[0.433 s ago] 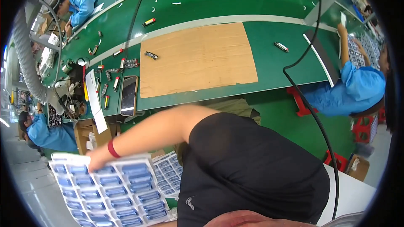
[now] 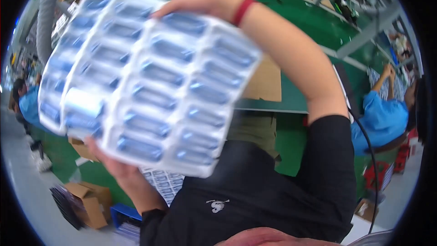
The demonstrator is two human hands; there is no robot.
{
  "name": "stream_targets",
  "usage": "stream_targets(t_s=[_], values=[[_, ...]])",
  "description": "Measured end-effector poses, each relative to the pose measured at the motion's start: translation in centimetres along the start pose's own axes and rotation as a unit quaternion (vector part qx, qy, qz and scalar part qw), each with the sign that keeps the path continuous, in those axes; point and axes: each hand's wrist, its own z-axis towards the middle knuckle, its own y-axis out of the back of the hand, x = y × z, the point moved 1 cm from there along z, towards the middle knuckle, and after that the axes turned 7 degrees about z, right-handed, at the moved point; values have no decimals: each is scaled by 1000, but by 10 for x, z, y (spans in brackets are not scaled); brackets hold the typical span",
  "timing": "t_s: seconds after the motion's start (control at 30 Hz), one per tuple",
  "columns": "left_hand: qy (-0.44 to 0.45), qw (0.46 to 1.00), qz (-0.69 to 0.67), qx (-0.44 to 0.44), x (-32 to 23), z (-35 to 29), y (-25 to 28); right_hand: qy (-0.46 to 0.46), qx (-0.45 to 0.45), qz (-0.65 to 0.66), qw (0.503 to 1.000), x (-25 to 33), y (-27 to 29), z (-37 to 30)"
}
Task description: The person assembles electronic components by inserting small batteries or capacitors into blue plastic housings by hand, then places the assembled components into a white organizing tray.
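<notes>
A large white plastic tray [image 2: 119, 75] with rows of translucent blue-tinted rectangular pockets is held up at the left, tilted and smeared by motion. My right hand [image 2: 200, 5], with a red band at its wrist, grips its far edge, fingers curled over the rim. The near edge is gripped by my left hand [image 2: 119, 166], its thumb at the rim. Whether the pockets hold anything I cannot tell. A second, similar tray [image 2: 165, 183] lies lower down, behind the held one and beside my left forearm.
Behind the tray, a cardboard sheet [image 2: 268, 82] lies on the green bench [image 2: 293, 93]. A black cable [image 2: 371, 155] hangs at the right, near a co-worker in blue [image 2: 382, 116]. Cardboard boxes [image 2: 98, 202] and a blue crate [image 2: 123, 216] stand on the floor at lower left.
The tray has risen from the lower left to in front of the bench, covering the phone and small parts there. My right arm has swung up and over; my left hand has come into view.
</notes>
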Motion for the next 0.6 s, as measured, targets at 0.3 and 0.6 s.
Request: stream_targets(t_s=[0.3, 0.6], values=[[130, 925, -125, 334, 103, -30, -72, -216, -182, -40, 959, -17, 162, -106], [219, 898, -20, 382, 189, -70, -101, -356, -80, 11, 931, -90, 234, -110]])
